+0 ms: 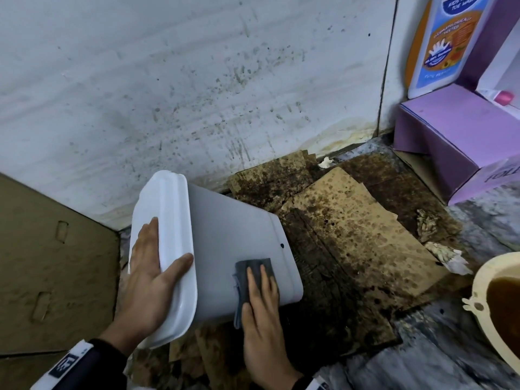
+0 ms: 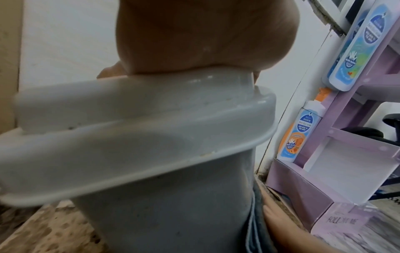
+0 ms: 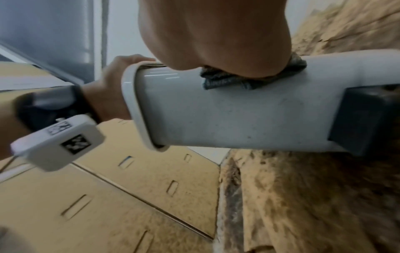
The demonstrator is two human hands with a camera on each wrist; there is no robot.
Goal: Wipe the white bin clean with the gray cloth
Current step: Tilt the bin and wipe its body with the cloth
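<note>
Head view: left hand (image 1: 149, 266) around white bin (image 1: 230, 226) rim, right hand (image 1: 261, 319) flat on gray cloth (image 1: 241, 280); "FOLLOW ME" box (image 2: 342, 222) nearby.

Stained cardboard (image 1: 351, 220) on gray floor (image 1: 484, 229)

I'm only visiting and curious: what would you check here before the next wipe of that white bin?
1. Steadying: left hand grips the white bin at its lid end, tilted above the stained cardboard. Ok.
2. Cloth contact: right hand presses the gray cloth flat on the bin's broad side. Ok.
3. Path ahead: dark spot beyond the cloth, dirt or hole. Cannot tell.
4. Other faces: narrow side shows faint specks. Not ok.
5. Spill risk: basin of brown liquid sits apart from the bin. Ok.
</note>
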